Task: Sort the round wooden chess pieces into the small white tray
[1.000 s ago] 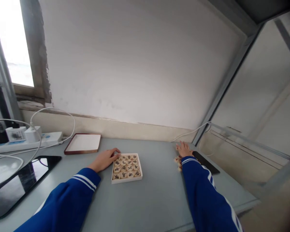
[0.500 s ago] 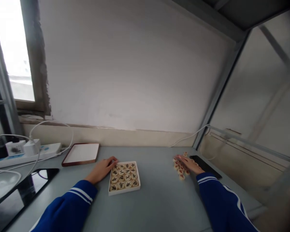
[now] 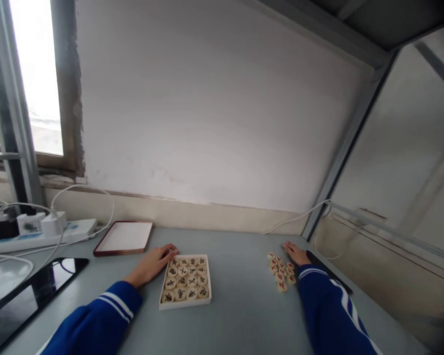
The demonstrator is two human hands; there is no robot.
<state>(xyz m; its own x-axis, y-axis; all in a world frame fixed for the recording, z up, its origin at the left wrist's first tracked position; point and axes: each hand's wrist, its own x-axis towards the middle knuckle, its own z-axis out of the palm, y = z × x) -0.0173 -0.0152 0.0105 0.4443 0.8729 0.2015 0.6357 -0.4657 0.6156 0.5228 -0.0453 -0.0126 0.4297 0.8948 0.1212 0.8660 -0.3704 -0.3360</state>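
A shallow white box lies on the table, filled with rows of round xiangqi pieces bearing dark characters. My left hand is at the box's far left corner, its bent fingers closed on the edge. To the right, several loose xiangqi pieces with red characters form a loose cluster. Just beyond and right of them, my right hand rests low over the table, fingers stretched out. The palm side is out of sight, so anything beneath it is hidden.
A red-rimmed lid lies at the back left. Farther left are a power strip with plugs and white cables, and a dark tablet. A black phone-like slab lies beside my right forearm. A metal frame post stands behind.
My right hand has slid off the red-marked pieces, away to the right and back, so more of them show. My left hand stays at the box corner. The view has shifted slightly.
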